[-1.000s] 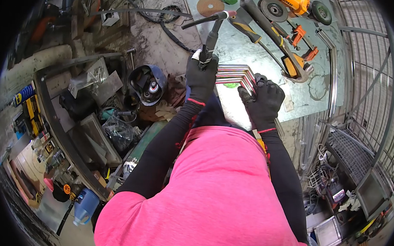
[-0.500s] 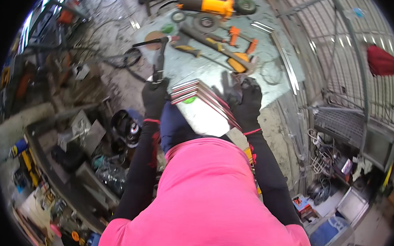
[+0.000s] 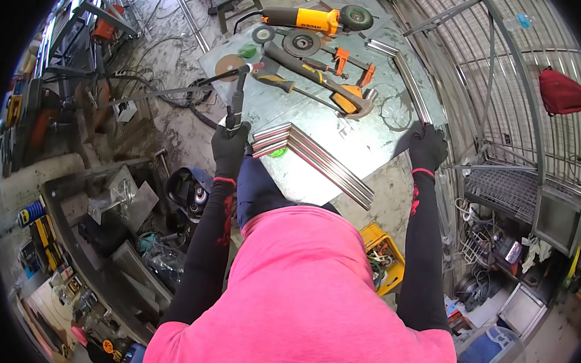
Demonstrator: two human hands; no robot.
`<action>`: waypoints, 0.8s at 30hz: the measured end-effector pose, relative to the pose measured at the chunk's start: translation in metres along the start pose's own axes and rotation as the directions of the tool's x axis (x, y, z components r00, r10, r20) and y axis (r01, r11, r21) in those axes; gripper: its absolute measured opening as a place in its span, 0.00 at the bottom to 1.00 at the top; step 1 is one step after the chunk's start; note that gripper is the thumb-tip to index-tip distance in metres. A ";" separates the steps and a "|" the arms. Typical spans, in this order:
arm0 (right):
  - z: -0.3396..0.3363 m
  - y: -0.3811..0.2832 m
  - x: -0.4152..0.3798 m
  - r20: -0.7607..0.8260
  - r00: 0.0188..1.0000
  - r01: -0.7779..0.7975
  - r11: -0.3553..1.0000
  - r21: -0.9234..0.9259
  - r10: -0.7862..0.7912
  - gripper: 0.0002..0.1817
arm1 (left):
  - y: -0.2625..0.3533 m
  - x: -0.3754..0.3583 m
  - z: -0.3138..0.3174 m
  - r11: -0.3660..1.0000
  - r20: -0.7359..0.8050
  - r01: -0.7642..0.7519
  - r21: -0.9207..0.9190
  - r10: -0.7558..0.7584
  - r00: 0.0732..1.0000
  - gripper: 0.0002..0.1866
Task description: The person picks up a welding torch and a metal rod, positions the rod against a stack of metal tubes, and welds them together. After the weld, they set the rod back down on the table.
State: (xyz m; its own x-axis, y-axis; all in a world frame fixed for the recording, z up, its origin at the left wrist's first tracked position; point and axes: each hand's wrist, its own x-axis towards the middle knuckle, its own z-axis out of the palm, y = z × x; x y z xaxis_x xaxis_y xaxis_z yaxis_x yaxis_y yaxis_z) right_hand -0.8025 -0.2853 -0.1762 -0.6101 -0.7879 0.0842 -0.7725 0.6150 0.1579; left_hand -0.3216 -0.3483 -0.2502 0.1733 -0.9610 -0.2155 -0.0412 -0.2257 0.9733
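My left hand, in a black glove, is wrapped round the handle of a TIG welding torch, whose head points up over the table's left edge. At the table's right edge my right hand, gloved too, closes on the near end of the bent metal bars. A second set of bent, shiny bars with reddish sides lies on the metal table between my hands, close to my body. A hammer lies beyond these bars.
An angle grinder, a grinding disc, an orange clamp and a yellow-handled tool lie farther back on the table. A yellow crate stands low at my right. Cables run along the floor at left.
My right hand has moved right, from beside the near bars and hammer to the end of the bars at the table's right edge. My left hand still holds the torch.
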 end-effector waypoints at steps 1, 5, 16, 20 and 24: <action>0.001 0.000 0.003 0.062 0.998 0.003 0.999 -0.035 0.000 0.23 | 0.000 0.000 0.000 0.999 -0.003 -0.008 0.038 0.008 1.000 0.14; 0.011 0.006 0.004 -0.130 0.983 0.129 0.991 -0.031 -0.132 0.22 | 0.005 -0.002 0.003 1.000 -0.023 -0.015 0.020 0.016 1.000 0.16; 0.011 0.005 0.029 0.171 0.980 0.072 0.979 0.189 -0.105 0.25 | 0.011 -0.001 -0.001 0.997 0.000 -0.033 0.065 0.033 0.999 0.23; 0.014 0.035 0.013 0.092 0.984 0.093 0.885 0.457 -0.151 0.21 | 0.015 -0.004 -0.002 1.000 -0.003 -0.009 0.019 0.009 1.000 0.22; 0.001 0.056 -0.032 -0.026 0.997 0.075 0.795 0.603 -0.075 0.18 | 0.016 -0.005 -0.003 1.000 0.008 0.020 -0.023 -0.020 1.000 0.21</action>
State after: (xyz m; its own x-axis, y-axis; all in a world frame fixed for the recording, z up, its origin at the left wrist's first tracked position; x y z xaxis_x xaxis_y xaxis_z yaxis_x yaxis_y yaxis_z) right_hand -0.8262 -0.2260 -0.1711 -0.5460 -0.8321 0.0973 -0.7657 0.4485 -0.4611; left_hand -0.3202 -0.3468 -0.2335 0.1663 -0.9576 -0.2351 -0.0151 -0.2409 0.9704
